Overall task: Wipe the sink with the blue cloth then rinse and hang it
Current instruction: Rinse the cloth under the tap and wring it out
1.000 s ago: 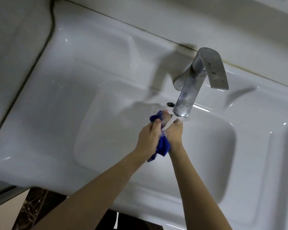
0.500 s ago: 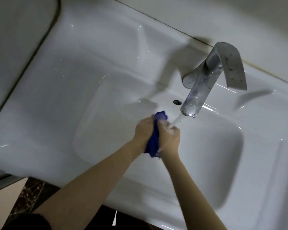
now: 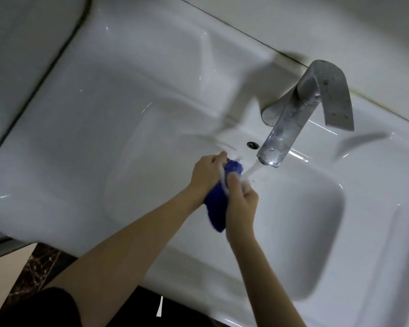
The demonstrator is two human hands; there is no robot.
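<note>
One blue cloth (image 3: 216, 204) is bunched between two hands, left hand (image 3: 204, 174) and right hand (image 3: 241, 204) both clamped on it, just below the one faucet (image 3: 286, 131), over the sink (image 3: 316, 220).

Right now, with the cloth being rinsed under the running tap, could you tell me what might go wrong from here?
1. The water stream lands at the right hand, beside the blue cloth, so part of it may stay unrinsed.
2. Water striking both hands, the left hand included, could splash onto the sink rim or the floor.
3. The faucet is running; leaving it on while hanging the cloth would waste water.
</note>
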